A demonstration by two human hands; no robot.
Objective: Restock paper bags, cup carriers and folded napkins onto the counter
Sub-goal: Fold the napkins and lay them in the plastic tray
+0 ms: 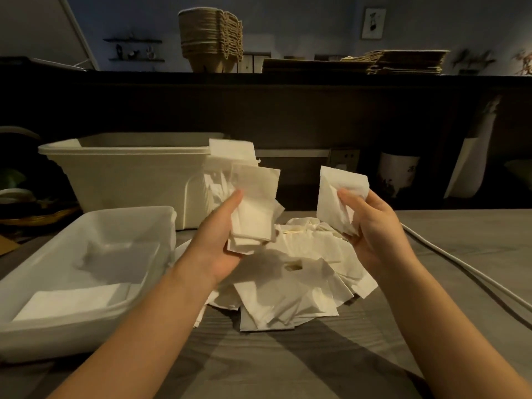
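Dim room, grey wood-grain bench [288, 370] in the foreground, dark raised counter behind it. Both forearms reach in from the near edge.

A loose heap of white napkins [293, 286] lies on the bench between the arms, corners pointing every way. Just left of it, a shallow white tray [37, 326] with one flat napkin in its near corner.

Left hand [221, 243], palm up, wrist bent back: closed round a small stack of folded napkins [253, 214], thumb on the top sheet. Right hand [371, 226], raised level with it, pinches a single folded napkin [336, 194] between thumb and fingers.

Step in hand, as I judge it: adding the single napkin to the stack. Best done by matching corners before the thumb presses down, and tapping the edges square so the stack does not fan out.

Behind the left hand, a deep white tub [129, 180]. Farther back, on the counter top, a tall stack of pulp cup carriers [207, 38] and flat paper bags [403, 63].
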